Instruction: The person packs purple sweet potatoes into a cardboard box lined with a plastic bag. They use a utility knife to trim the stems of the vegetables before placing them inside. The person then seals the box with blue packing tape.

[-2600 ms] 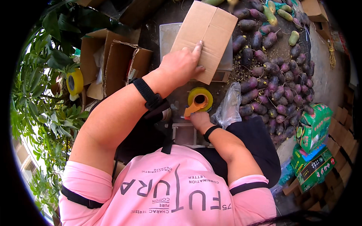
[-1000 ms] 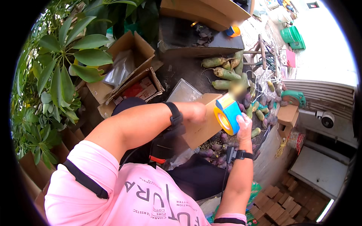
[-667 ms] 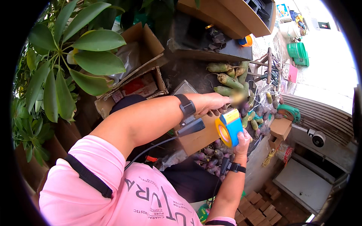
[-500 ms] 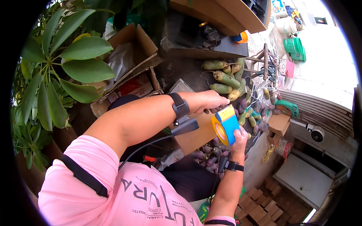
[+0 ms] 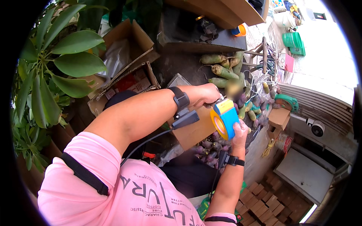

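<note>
My right hand [image 5: 240, 133] grips a blue tape dispenser [image 5: 228, 119] with a roll of yellow tape [image 5: 218, 125] on its side. My left hand [image 5: 208, 95] is closed beside the dispenser's upper end, fingers bent down toward it. Whatever is between those fingers is too small to make out. Under both hands a brown cardboard box [image 5: 192, 132] shows a plain flat side. Both wrists wear black straps with small devices.
Long green radishes [image 5: 224, 71] lie beyond my hands, with purple root vegetables [image 5: 211, 150] nearer. Open cardboard boxes [image 5: 132, 39] and a leafy plant [image 5: 49, 71] stand at left. A wooden stool [image 5: 260, 56], green buckets [image 5: 293, 42] and stacked bricks [image 5: 264, 199] are at right.
My left hand's fingers have gone from stretched over the dispenser to bent in, and the hand has drawn slightly up and left. The dispenser has shifted slightly left and up in my right hand.
</note>
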A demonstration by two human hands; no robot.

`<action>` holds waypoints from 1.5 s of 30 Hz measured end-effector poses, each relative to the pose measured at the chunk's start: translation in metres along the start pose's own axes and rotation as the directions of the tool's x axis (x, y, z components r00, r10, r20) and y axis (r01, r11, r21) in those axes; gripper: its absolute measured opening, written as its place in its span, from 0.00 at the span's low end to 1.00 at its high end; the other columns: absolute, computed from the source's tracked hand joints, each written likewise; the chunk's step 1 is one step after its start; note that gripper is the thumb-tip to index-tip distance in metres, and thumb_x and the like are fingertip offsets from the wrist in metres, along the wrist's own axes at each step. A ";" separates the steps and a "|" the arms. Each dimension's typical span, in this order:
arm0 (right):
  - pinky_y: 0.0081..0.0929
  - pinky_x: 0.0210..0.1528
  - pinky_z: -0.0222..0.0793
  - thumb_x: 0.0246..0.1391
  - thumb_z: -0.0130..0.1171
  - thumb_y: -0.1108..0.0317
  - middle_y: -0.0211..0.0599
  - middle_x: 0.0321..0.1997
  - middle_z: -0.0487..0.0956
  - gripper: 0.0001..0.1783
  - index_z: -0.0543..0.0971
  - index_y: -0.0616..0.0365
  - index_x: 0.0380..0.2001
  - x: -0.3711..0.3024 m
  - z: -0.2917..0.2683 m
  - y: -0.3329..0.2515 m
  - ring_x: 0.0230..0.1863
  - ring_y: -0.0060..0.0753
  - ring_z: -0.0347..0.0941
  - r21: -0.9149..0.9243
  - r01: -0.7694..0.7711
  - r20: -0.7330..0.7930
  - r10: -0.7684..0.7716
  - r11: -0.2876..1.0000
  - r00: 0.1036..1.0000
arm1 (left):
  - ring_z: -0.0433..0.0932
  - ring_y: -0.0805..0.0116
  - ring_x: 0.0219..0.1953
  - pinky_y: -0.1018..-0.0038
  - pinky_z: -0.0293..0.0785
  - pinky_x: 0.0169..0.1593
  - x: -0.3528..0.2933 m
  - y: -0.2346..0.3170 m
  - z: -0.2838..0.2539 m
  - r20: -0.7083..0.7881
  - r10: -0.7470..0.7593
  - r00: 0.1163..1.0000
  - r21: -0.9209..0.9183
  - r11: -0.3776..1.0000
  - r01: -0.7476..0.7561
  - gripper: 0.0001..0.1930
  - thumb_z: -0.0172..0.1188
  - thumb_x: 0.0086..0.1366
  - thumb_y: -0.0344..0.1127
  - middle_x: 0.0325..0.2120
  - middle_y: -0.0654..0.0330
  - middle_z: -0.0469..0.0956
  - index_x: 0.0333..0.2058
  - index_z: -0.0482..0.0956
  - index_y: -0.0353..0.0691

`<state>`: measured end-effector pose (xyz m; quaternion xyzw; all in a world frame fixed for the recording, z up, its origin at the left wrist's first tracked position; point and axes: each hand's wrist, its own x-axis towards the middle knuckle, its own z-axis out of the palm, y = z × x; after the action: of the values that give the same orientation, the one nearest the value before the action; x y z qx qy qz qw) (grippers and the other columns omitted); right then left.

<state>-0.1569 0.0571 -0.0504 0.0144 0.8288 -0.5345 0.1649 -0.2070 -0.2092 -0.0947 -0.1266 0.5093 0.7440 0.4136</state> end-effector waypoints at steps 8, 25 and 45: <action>0.18 0.34 0.63 0.56 0.62 0.63 0.23 0.29 0.75 0.12 0.79 0.63 0.32 0.009 0.018 -0.024 0.30 0.15 0.65 -0.009 -0.056 -0.019 0.056 0.998 0.998 | 0.75 0.70 0.33 0.71 0.74 0.35 0.017 -0.005 0.002 -0.186 0.117 0.976 -0.016 0.992 -0.122 0.13 0.52 0.71 0.38 0.32 0.59 0.79 0.41 0.78 0.33; 0.20 0.36 0.64 0.53 0.62 0.59 0.25 0.30 0.75 0.16 0.79 0.65 0.34 -0.006 0.004 -0.008 0.31 0.17 0.66 -0.012 0.055 -0.030 -0.055 0.998 0.998 | 0.77 0.67 0.26 0.70 0.74 0.30 0.023 -0.010 0.005 -0.256 0.248 0.934 0.142 0.966 -0.217 0.13 0.54 0.69 0.36 0.27 0.55 0.79 0.40 0.79 0.30; 0.23 0.31 0.65 0.52 0.65 0.59 0.28 0.24 0.76 0.17 0.80 0.67 0.27 -0.010 -0.016 -0.029 0.26 0.17 0.67 -0.328 -0.214 0.002 0.227 0.920 0.974 | 0.79 0.45 0.43 0.58 0.73 0.48 0.079 -0.063 -0.027 -0.456 0.343 0.821 0.489 0.867 -0.091 0.15 0.58 0.65 0.38 0.37 0.40 0.80 0.40 0.80 0.30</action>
<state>-0.1576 0.0601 -0.0159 0.0695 0.8952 -0.3686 0.2407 -0.2156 -0.1856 -0.1962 -0.1677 0.7711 0.5858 0.1847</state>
